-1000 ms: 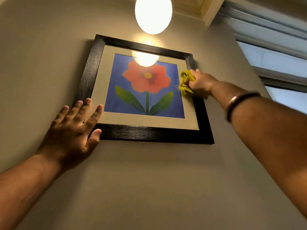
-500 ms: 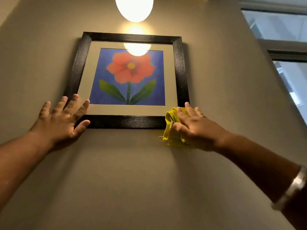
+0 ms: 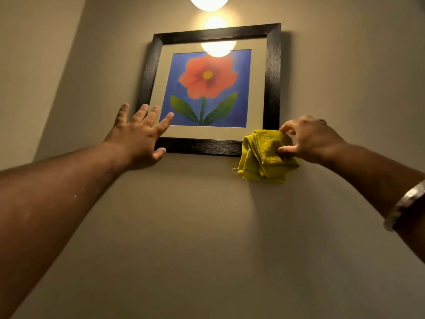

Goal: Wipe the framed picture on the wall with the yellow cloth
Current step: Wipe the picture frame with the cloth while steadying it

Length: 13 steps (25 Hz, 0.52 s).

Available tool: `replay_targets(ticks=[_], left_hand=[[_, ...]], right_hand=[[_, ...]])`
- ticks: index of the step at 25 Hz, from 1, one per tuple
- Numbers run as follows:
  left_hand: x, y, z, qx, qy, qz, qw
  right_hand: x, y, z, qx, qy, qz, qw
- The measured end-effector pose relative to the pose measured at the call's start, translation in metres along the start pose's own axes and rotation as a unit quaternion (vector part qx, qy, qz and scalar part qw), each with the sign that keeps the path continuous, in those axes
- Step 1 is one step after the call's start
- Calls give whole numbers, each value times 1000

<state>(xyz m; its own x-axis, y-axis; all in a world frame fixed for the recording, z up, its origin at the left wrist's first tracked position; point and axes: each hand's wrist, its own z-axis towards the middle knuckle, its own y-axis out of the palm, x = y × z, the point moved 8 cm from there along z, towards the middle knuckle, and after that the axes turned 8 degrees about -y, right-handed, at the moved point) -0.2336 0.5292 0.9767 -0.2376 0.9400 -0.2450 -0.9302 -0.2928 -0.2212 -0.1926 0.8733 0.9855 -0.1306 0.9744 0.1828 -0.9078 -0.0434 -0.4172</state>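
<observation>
My right hand only pinches the bunched yellow cloth at the bottom-right corner of the framed picture, so it could slip. My left hand is spread flat on the bottom-left corner; too hard a wipe might tilt it. Plain beige wall, glaring lamp overhead.

Wall: plain beige, lamp-lit from above.
On it: framed picture, black frame, hanging slightly tilted.
</observation>
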Motion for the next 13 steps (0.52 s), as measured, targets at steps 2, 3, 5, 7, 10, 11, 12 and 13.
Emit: replay_targets(ticks=[2, 3, 5, 7, 10, 11, 12, 13], left_hand=[[-18, -27, -13, 29, 24, -9, 999], [-30, -37, -22, 34, 31, -10, 999], [-59, -51, -41, 29, 34, -8, 999], [-84, -61, -61, 14, 34, -36, 999], [-116, -67, -92, -48, 53, -141, 987], [-124, -65, -103, -86, 58, -179, 978], [-129, -60, -113, -130, 59, -212, 967], [-141, -52, -127, -181, 54, -248, 950]], right_hand=[[-17, 8, 1, -59, 7, -22, 998], [-28, 7, 1, -68, 9, -31, 997], [-57, -2, 1, -55, 7, -66, 996], [-97, -6, -3, -56, -24, -114, 992], [-188, 3, -11, -106, -88, -48, 989], [-222, 7, -14, -122, -102, -4, 987], [-256, 10, -16, -134, -115, 42, 983], [-298, 15, -19, -144, -131, 91, 977]])
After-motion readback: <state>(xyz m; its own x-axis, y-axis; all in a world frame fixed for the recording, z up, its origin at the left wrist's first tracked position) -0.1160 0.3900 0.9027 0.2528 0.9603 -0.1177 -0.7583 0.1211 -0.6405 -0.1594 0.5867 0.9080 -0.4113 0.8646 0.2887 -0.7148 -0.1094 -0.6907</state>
